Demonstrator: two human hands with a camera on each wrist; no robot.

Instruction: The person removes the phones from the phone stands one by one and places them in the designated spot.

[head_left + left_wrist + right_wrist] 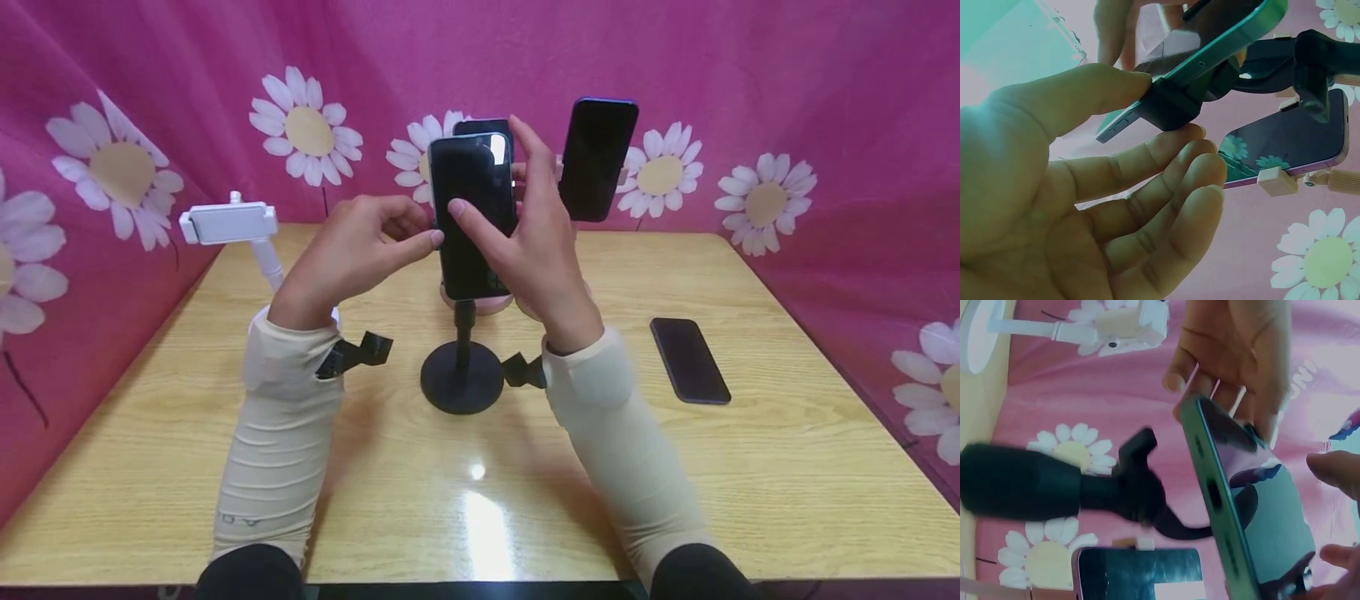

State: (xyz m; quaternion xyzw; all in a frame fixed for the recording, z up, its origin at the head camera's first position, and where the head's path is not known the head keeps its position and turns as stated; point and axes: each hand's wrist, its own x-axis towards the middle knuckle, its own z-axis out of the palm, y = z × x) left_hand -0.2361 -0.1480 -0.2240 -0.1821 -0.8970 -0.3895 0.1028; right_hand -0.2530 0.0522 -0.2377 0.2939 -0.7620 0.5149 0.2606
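A dark-screened phone (471, 250) with a green-tinted edge sits upright on a black phone stand (462, 379). My left hand (356, 250) is at the phone's left side. In the left wrist view its thumb and index finger pinch the black clamp (1171, 107) at the phone's edge; the other fingers curve loosely below. My right hand (546, 246) holds the phone from the right, thumb across the screen and index finger extended up beside the top corner. Its other fingers are partly hidden behind the phone.
Behind stands another phone (480, 126), mostly hidden. A phone (598, 158) in a pinkish holder rises at the back right. One more phone (690, 360) lies flat on the table (787, 483) at right. A white phone stand (229, 223) is at left. A pink daisy-print cloth (420, 50) surrounds the table.
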